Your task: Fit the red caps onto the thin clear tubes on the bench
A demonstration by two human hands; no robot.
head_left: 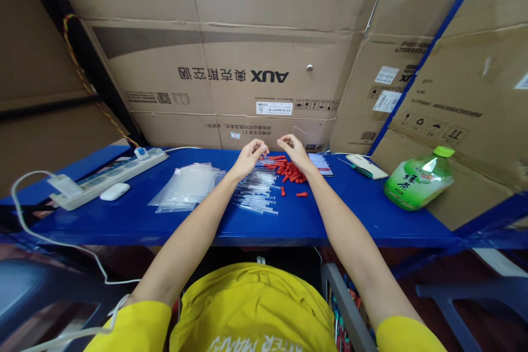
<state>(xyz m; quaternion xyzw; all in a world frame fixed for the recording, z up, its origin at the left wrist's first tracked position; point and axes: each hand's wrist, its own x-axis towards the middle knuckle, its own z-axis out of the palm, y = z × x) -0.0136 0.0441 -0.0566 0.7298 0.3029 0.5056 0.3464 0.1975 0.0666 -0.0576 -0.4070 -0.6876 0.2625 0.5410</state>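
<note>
My left hand (pixel 248 158) is raised over a pile of thin clear tubes (pixel 256 190), its thumb and fingers drawn together. Whatever it pinches is too small to make out. Across from it, my right hand (pixel 296 153) hovers above a heap of small red rubber bulbs (pixel 292 171), thumb and forefinger closed together. Anything between those fingertips cannot be made out either. A gap separates the two hands. Two stray red bulbs lie nearer the front, one of them a red bulb (pixel 302 194) on its side. Left of the tubes rests a stack of clear plastic bags (pixel 185 187).
A white power strip (pixel 111 176) with a plugged charger and a white earbud case (pixel 114 192) occupy the left of the blue table (pixel 297 225). At right are a green-handled screwdriver (pixel 361 171), a pale flat phone-like object (pixel 373 166) and a green tea bottle (pixel 418 181). Cardboard (pixel 231 88) walls the back.
</note>
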